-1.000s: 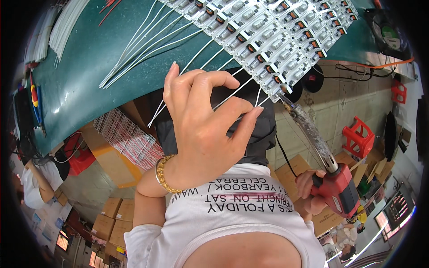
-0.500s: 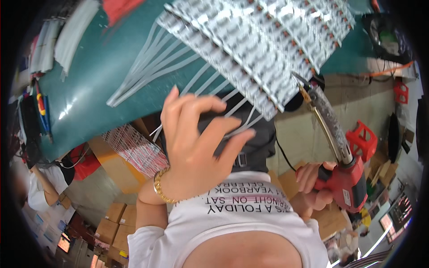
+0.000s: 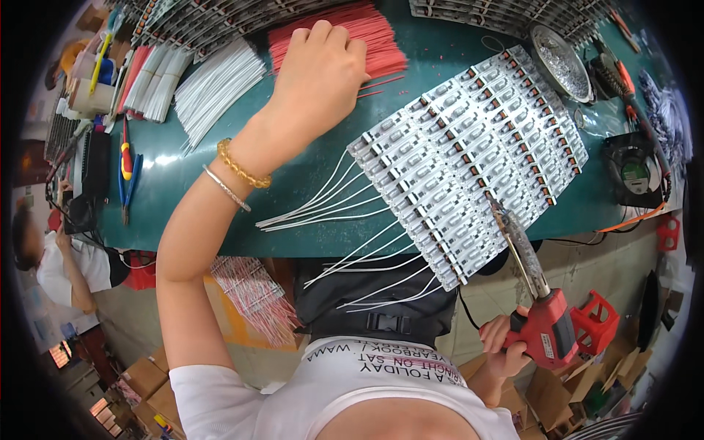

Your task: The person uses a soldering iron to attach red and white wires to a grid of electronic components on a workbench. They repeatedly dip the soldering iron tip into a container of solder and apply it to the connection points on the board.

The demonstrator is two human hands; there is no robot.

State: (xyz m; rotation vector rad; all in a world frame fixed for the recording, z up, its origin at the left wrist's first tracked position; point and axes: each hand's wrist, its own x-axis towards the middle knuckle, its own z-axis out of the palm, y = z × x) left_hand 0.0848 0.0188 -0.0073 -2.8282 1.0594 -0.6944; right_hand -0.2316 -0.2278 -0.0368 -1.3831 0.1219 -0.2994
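Observation:
My left hand (image 3: 319,77) reaches over a pile of red wires (image 3: 378,40) at the back of the table. Its fingers are curled down, with the fingertips hidden; two red wires (image 3: 381,85) poke out beside it. My right hand (image 3: 504,345) grips a red soldering gun (image 3: 554,334) by its handle. The gun's long metal tip (image 3: 506,220) lies over a panel of small circuit boards (image 3: 469,161), apparently close to its surface. Several white wires (image 3: 323,213) trail from the panel's left and near edges, some past the table edge.
A bundle of white wires (image 3: 220,84) and cutters (image 3: 127,176) lie left. More board panels (image 3: 213,22) line the back. A metal dish (image 3: 561,62) and a black fan-like device (image 3: 636,172) are right. A wired panel (image 3: 253,293) sits below; another person (image 3: 70,268) is far left.
My left hand has moved from near the white wires up to the red pile. The view has shifted, showing more of the table's back. The soldering gun stays in my right hand.

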